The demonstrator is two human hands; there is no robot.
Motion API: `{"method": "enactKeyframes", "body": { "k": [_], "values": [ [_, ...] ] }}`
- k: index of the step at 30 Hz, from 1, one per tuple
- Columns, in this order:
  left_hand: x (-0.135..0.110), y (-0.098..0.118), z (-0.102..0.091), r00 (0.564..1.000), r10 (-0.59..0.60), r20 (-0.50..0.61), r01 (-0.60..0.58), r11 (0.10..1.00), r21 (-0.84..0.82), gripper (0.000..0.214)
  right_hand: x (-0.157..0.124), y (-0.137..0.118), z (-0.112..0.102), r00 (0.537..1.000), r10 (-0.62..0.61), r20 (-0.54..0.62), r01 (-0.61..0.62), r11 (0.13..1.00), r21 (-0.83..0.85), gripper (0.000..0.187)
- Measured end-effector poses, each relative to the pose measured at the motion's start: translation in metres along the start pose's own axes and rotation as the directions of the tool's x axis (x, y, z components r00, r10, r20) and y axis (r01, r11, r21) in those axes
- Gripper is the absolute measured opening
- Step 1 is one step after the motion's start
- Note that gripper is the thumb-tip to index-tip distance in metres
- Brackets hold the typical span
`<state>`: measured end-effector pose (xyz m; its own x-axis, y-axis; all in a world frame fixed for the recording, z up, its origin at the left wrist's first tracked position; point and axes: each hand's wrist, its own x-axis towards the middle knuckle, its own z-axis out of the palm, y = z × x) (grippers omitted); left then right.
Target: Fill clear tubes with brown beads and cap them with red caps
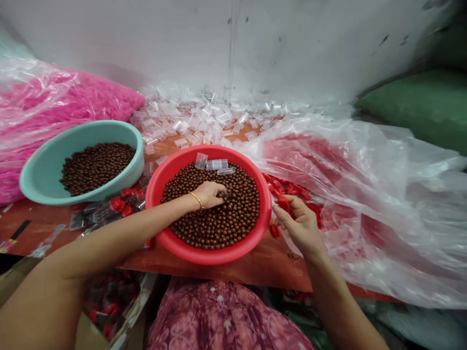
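Observation:
My left hand (210, 195), with a gold bangle at the wrist, reaches into a red basin (206, 256) of small round brown balls (215, 226). Its fingers are curled down among the balls, and what they hold is partly hidden; something dark shows at the fingertips. On the far side of the basin, several clear plastic pieces (216, 165) lie on top of the balls. Just right of the rim, my right hand (299, 226) pinches a red plastic cap (283, 203) between thumb and fingers. More red caps (292, 188) are piled behind that hand.
A teal basin (34, 182) with more brown balls stands at left, beside a bag of pink pieces (83, 95). Filled clear containers with red caps (117, 204) lie between the basins. Clear pieces (197, 119) cover the back. A plastic bag (365, 170) spreads right; a box (136, 311) sits below.

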<state>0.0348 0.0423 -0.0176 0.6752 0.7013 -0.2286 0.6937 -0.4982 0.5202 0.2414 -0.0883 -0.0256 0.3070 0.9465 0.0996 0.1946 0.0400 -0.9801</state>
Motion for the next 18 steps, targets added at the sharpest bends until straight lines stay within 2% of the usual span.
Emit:
{"method": "enactKeyframes", "body": {
  "k": [1,3,6,8,11,15,18],
  "values": [
    [-0.001,-0.004,-0.001,1.000,0.015,0.003,-0.014,0.977,-0.213,0.016,0.001,-0.002,0.002,0.999,0.037,0.023,-0.038,0.999,0.039,0.027],
    [-0.005,-0.008,-0.002,0.999,0.053,0.011,-0.037,0.818,-0.574,0.020,0.004,-0.007,0.005,0.990,0.096,0.105,-0.109,0.985,0.131,0.031],
    [-0.016,-0.005,-0.006,0.998,0.051,0.024,-0.008,0.552,-0.834,0.026,0.011,-0.014,0.009,0.966,0.159,0.204,-0.199,0.961,0.192,0.036],
    [-0.024,0.001,-0.007,0.999,0.025,0.039,0.025,0.432,-0.902,0.030,0.017,-0.020,0.014,0.959,0.174,0.222,-0.213,0.963,0.165,0.037],
    [-0.033,0.008,-0.007,0.999,-0.003,0.053,0.051,0.321,-0.946,0.035,0.023,-0.033,0.026,0.963,0.117,0.242,-0.152,0.979,0.132,0.037],
    [-0.037,0.009,-0.007,0.992,-0.036,0.120,0.125,0.238,-0.963,0.037,0.027,-0.045,0.047,0.959,0.061,0.278,-0.098,0.988,0.120,0.041],
    [-0.039,0.007,-0.007,0.985,-0.035,0.168,0.171,0.218,-0.961,0.038,0.029,-0.044,0.059,0.949,0.065,0.308,-0.107,0.987,0.120,0.043]
  ]
}}
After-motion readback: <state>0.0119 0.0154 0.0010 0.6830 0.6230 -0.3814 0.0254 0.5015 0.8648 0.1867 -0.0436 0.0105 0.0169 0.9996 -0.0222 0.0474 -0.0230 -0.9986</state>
